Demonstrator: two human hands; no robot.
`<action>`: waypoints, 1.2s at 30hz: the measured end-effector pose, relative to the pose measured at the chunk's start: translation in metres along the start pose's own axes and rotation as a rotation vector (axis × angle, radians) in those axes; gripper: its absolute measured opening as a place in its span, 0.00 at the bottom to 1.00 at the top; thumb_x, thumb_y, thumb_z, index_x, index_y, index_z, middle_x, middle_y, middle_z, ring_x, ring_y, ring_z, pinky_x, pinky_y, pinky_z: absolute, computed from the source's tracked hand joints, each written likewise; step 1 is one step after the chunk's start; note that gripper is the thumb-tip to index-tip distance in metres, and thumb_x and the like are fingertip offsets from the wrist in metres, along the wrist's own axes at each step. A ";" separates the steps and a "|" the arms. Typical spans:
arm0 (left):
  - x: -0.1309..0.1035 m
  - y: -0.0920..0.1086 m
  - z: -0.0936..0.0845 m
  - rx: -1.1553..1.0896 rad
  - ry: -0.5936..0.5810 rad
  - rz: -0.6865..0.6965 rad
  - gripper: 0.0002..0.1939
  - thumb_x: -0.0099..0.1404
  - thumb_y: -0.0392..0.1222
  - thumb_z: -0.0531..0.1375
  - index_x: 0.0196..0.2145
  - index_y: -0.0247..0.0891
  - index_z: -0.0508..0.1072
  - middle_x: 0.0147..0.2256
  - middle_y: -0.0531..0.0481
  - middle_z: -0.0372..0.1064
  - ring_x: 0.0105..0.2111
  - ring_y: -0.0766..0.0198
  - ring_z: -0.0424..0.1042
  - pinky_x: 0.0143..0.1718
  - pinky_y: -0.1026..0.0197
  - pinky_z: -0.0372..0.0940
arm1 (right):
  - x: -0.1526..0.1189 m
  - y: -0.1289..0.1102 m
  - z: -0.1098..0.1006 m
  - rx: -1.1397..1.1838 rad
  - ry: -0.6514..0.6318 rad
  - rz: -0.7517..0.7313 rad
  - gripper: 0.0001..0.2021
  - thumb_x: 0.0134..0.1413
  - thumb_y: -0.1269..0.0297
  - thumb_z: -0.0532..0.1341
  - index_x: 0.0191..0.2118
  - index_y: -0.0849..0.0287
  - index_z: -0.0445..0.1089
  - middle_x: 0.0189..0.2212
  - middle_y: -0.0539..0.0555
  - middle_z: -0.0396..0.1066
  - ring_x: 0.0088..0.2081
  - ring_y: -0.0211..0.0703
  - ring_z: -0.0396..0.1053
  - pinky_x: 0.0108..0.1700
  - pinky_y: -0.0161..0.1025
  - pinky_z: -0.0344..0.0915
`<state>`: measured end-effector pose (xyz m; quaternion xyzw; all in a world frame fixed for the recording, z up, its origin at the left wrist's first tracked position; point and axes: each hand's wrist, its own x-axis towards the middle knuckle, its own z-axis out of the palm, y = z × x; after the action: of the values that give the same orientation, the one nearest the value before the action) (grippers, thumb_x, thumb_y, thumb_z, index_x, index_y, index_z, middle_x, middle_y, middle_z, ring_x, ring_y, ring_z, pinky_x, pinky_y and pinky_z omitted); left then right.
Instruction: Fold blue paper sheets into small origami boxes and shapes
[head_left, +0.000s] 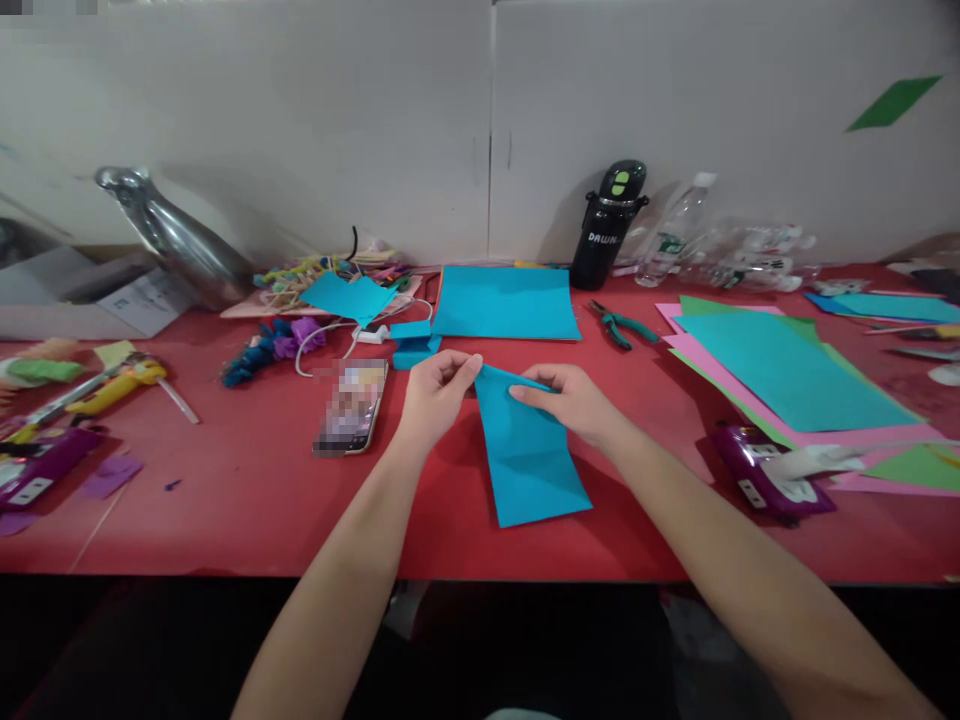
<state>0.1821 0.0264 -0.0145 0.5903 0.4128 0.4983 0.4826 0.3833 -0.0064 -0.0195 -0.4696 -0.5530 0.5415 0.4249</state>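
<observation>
Both hands hold one strip of blue paper (532, 460) by its far end, above the red table. My left hand (442, 395) pinches the far left corner between thumb and fingers. My right hand (566, 400) grips the far right part, thumb on top and fingers behind the sheet. A crease crosses the strip, and its near end hangs toward the table's front edge. Just beyond my left hand lies a small folded blue paper piece (415, 345). Behind the hands is a larger stack of blue sheets (506, 302).
A phone (352, 408) lies left of my left hand. Pliers (622, 325) rest beyond my right hand. Coloured paper sheets (795, 370) and a purple power strip (772, 470) are at right. A black bottle (609, 225) and a steel flask (176, 235) stand along the wall.
</observation>
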 end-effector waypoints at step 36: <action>0.003 0.007 -0.009 0.091 -0.112 -0.131 0.29 0.68 0.62 0.55 0.20 0.35 0.71 0.18 0.46 0.73 0.17 0.64 0.71 0.22 0.64 0.66 | 0.001 -0.002 -0.027 -0.009 -0.175 0.095 0.15 0.47 0.52 0.72 0.31 0.60 0.76 0.30 0.51 0.73 0.29 0.38 0.68 0.33 0.37 0.65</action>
<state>0.1735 0.0294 -0.0071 0.6100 0.4451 0.4127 0.5094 0.4097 0.0005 -0.0157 -0.4479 -0.5675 0.5976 0.3467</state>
